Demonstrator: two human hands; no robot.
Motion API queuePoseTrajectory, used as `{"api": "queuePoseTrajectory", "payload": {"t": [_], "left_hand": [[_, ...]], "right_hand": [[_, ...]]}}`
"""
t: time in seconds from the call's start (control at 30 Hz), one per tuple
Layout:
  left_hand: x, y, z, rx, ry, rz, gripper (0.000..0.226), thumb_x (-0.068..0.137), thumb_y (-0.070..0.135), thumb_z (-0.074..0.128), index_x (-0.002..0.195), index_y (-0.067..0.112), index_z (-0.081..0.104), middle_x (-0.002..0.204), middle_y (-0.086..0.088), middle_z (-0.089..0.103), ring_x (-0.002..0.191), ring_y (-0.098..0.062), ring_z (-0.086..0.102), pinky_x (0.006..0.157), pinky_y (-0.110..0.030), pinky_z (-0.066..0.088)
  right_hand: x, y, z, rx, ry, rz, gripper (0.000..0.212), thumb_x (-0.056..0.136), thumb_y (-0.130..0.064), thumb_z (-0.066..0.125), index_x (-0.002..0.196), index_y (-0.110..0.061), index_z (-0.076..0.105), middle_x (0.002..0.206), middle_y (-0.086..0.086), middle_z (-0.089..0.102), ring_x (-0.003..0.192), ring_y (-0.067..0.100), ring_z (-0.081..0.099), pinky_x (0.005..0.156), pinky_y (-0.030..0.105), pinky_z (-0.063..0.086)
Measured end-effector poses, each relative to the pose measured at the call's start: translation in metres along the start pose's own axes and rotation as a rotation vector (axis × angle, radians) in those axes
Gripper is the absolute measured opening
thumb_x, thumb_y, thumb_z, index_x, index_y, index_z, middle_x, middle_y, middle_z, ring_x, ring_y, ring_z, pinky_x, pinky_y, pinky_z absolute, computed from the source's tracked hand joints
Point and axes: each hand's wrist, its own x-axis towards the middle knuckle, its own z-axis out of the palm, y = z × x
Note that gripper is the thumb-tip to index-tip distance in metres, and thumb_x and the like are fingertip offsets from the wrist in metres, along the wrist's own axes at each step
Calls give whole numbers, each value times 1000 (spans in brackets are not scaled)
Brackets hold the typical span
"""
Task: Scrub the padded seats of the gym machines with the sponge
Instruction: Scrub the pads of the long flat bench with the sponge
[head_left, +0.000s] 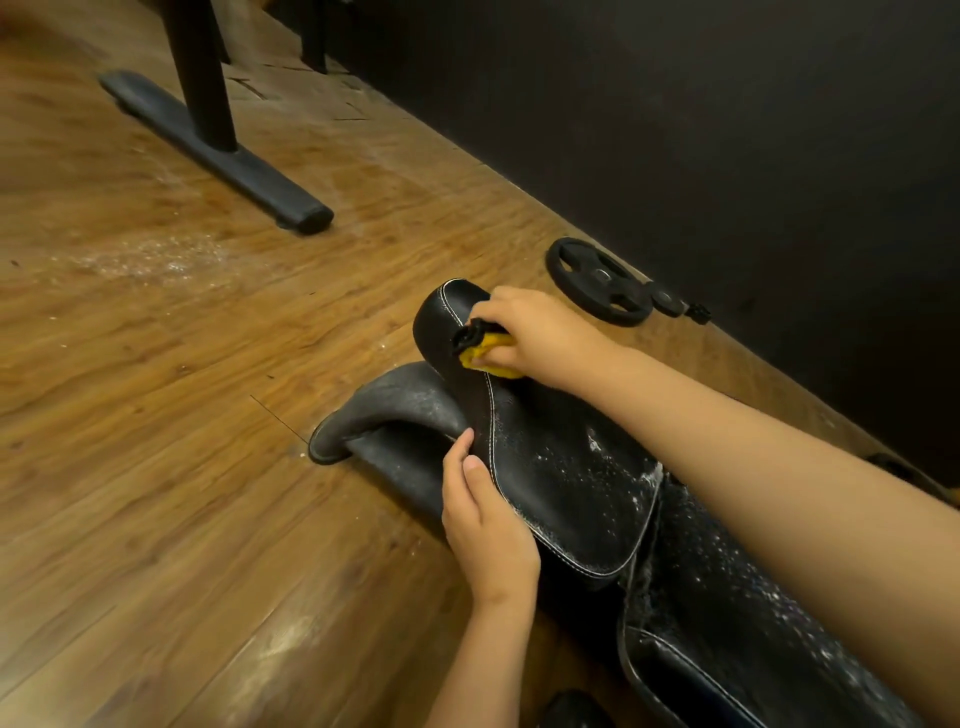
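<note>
A black padded seat (566, 467) with white stitching runs from lower right toward the centre, speckled with white foam. My right hand (530, 332) grips a yellow sponge with a black scouring face (483, 351) and presses it on the narrow far end of the seat. My left hand (483, 519) holds the seat's near left edge, thumb on top along the stitching. A second padded section (727, 649), also flecked with foam, continues at the lower right.
The machine's curved dusty base foot (384, 415) lies on the wooden floor (182, 415) under the seat. Another machine's base bar and post (218, 150) stand at the upper left. A black weight plate (597, 280) lies by the dark wall (727, 130).
</note>
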Motion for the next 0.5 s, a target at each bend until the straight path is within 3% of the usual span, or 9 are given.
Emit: {"api": "queuePoseTrajectory", "payload": {"t": [0.13,0.2,0.27,0.37,0.43,0.5], "left_hand": [[-1,1,-4,40,-69,-17,36,106,29,29,131,31,55,129,7,59,120,-10,52,102,-34,43],[-1,5,-9,27,-111,-30,37,106,30,29,131,30,55,125,12,59,119,-5,51,96,-21,42],[3,9,-14,-1,-136,-63,37,105,27,30,127,27,59,118,16,61,116,-3,52,88,-10,39],[12,14,-20,7,-162,-82,36,104,23,34,124,23,64,120,12,62,114,-2,53,84,-6,36],[14,15,-21,36,-181,-58,32,103,23,38,122,23,64,119,12,63,109,1,54,80,-4,35],[12,14,-21,65,-208,-43,27,102,26,41,120,25,62,110,18,62,96,13,53,73,-1,35]], "right_hand": [[-30,-14,8,24,-67,-1,29,84,-35,69,103,-15,62,100,4,55,93,22,56,79,36,45],[-58,-19,10,161,-79,28,25,84,-36,69,97,-16,63,94,0,56,87,16,56,78,37,47],[-87,-22,13,315,-17,107,23,82,-35,71,96,-19,65,91,-4,58,84,9,56,78,33,48],[-127,-29,22,463,81,180,23,80,-31,74,102,-24,69,93,-7,61,89,4,58,81,28,48],[-144,-33,25,493,77,164,26,79,-28,75,105,-25,70,94,-8,62,92,3,58,83,24,47],[-145,-28,26,489,74,162,28,79,-29,75,105,-23,70,96,-7,62,94,4,58,84,25,47]]}}
